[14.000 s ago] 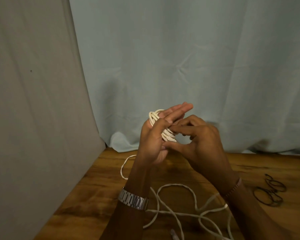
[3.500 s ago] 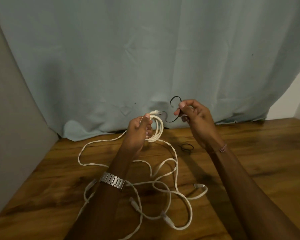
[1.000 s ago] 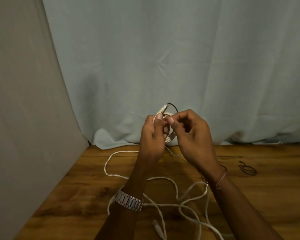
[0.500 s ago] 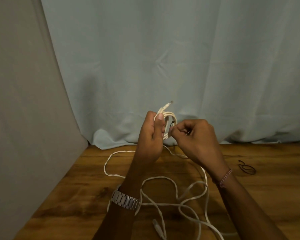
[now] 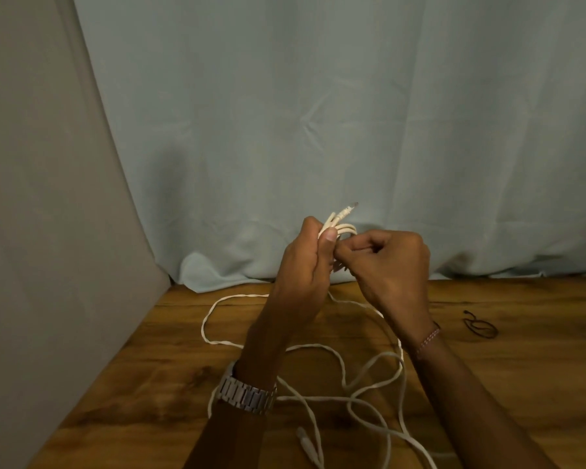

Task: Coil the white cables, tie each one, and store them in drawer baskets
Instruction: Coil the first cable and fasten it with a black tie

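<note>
My left hand (image 5: 303, 265) grips a small coil of white cable (image 5: 344, 228) held up in front of the curtain, its plug end sticking out above my thumb. My right hand (image 5: 388, 265) is right beside it with fingers curled tight against the coil; the black tie it pinched earlier is hidden inside the fingers. Loose white cable (image 5: 362, 380) trails from the coil and lies in tangled loops on the wooden table (image 5: 521, 384), with a connector (image 5: 307, 445) near the front edge.
Spare black ties (image 5: 481, 328) lie on the table to the right. A pale blue curtain (image 5: 318, 113) hangs close behind the hands, and a grey panel (image 5: 41, 231) closes off the left side. No drawer baskets are in view.
My right hand has closed in tighter against the coil and the black tie's loop is no longer visible. The left hand keeps its grip on the coil in the same place.
</note>
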